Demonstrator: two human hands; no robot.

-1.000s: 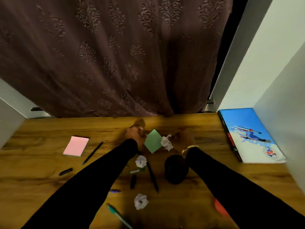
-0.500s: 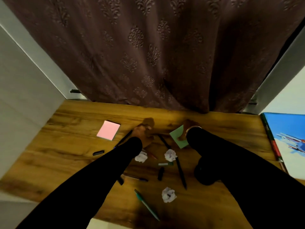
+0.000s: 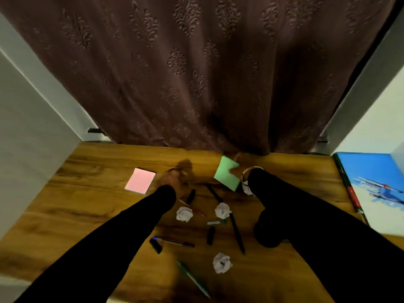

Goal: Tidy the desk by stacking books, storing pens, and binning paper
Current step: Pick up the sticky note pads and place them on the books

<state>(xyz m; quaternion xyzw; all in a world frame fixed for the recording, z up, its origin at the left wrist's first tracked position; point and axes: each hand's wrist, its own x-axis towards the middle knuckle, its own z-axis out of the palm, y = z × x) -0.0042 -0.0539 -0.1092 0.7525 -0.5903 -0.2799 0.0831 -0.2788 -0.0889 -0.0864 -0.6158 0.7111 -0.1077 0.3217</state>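
Head view: on the wooden tabletop [image 3: 91,193], three crumpled paper balls [image 3: 184,214] and scattered pens lie between the two black sleeves; a dark pen cup [image 3: 267,235] sits half hidden under the right one. The right hand [image 3: 239,166] pinches the green notepad [image 3: 227,176], now lifted nearer the curtain [image 3: 196,73] than half a second ago. The left hand [image 3: 172,180] rests curled beside the pink notepad [image 3: 140,180]; whether it holds anything I cannot tell. The long black pen [image 3: 227,217] runs diagonally, from the right hand toward the viewer.

Green pad [image 3: 226,175] tilted, raised; pens [image 3: 236,230], paper balls [image 3: 222,211] scattered (pink pad [image 3: 140,180] flat).
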